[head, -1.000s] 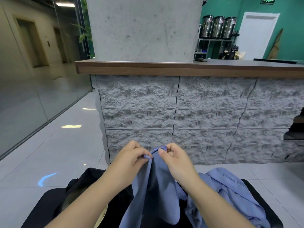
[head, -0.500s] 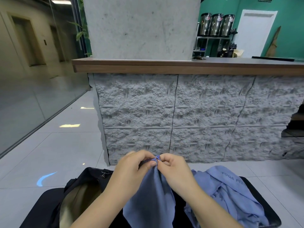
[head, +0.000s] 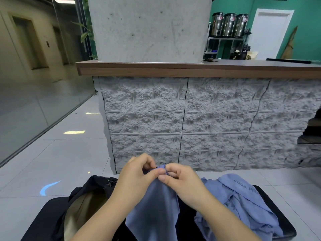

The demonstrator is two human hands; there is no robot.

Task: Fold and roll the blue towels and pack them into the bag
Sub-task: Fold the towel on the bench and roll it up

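A blue towel (head: 154,211) hangs down in front of me, held up by its top edge. My left hand (head: 137,176) and my right hand (head: 182,181) pinch that edge close together, fingertips almost touching. More blue towel cloth (head: 243,202), crumpled and printed with "YOGA", lies on the right of the black table (head: 284,226). The black bag (head: 86,202) sits open at the left on the table, its tan lining showing.
A grey rough-stone counter (head: 191,122) with a wooden top stands straight ahead, a concrete pillar on it. White tiled floor stretches to the left beside a glass wall. Metal urns and a white door are behind the counter.
My two hands have come closer together on the towel's top edge, and the hanging cloth has bunched narrower. The view has tilted slightly downward.
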